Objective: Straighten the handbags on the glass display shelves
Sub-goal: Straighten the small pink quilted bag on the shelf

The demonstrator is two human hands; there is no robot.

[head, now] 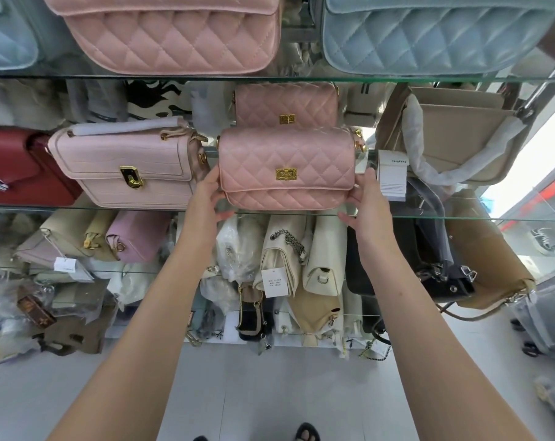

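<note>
The pink quilted handbag (pixel 287 168) stood upright at the near edge of the middle glass shelf (pixel 78 207), roughly in the centre, its gold clasp (pixel 285 174) facing out. The person held it by both ends. The left hand (pixel 206 198) cupped the bag's left end, fingers kept together and curved up along the side, thumb splayed out under the lower left corner by the shelf edge. The right hand (pixel 370 202) mirrored it on the right end, fingers together against the side and thumb reaching in beneath the lower right corner. Whether the fingertips reached behind the bag I could not tell. Just behind it, farther back on the same shelf, sat a second pink quilted bag (pixel 285 103). A pale pink bag with a gold lock (pixel 126 163) stood just to the left, and a red bag (pixel 15 167) beyond that. To the right hung a white tag (pixel 392 176) beside a beige bag (pixel 460 135) with wrapped straps. On the shelf above sat a large pink quilted bag (pixel 174 33) and a light blue one (pixel 429 36); below, cream bags (pixel 323 249) were packed close together
</note>
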